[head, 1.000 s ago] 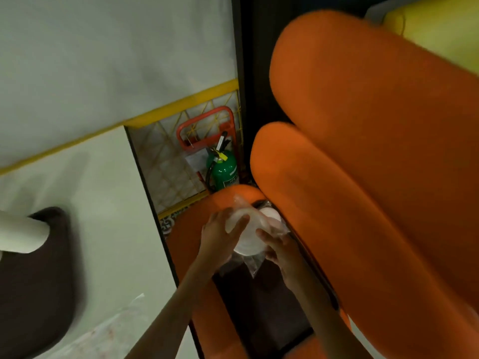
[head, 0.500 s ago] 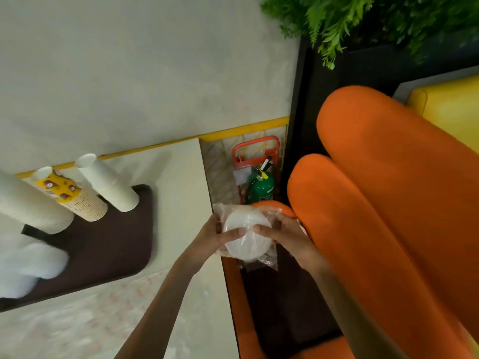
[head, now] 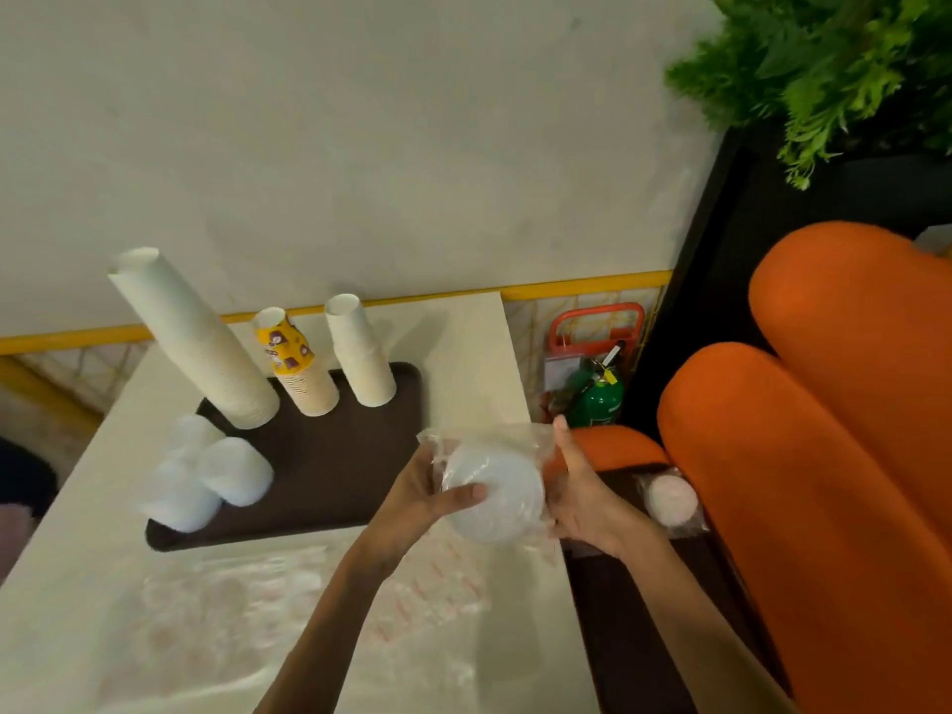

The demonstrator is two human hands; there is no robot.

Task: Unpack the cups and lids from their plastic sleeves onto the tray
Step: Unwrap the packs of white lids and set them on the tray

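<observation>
Two hands of mine hold one stack of white lids (head: 494, 494) over the near right corner of the desk (head: 463, 342). My left hand (head: 420, 489) cups it from the left, thumb laid across the top lid; my right hand (head: 584, 499) grips the other side, its fingers (head: 564, 438) curled round the crinkled plastic sleeve (head: 520, 438); both sets of fingers are clamped on the pack, neither spread; the lids are not yet out of their wrap.

Left of my fingers and beyond them the dark brown tray (head: 335, 471) lies on the desk. At its far edge stand three cup stacks: a tall white stack (head: 196, 342), a shorter yellow printed stack (head: 296, 368) beside it, and a short white stack (head: 360, 353) nearest my fingers. At the tray's left end, well apart from my left hand, sit low stacks of unwrapped lids (head: 206, 479), blurred.

Below my left wrist the desk carries crumpled clear plastic (head: 247, 626); it looks like loose sleeves, though the blur leaves me unsure.

Just right of my right hand a second wrapped pack (head: 669, 499) lies on the dark seat beside the orange sofa cushions (head: 824, 481); beyond my right fingers stands a green fire extinguisher (head: 597, 396).
</observation>
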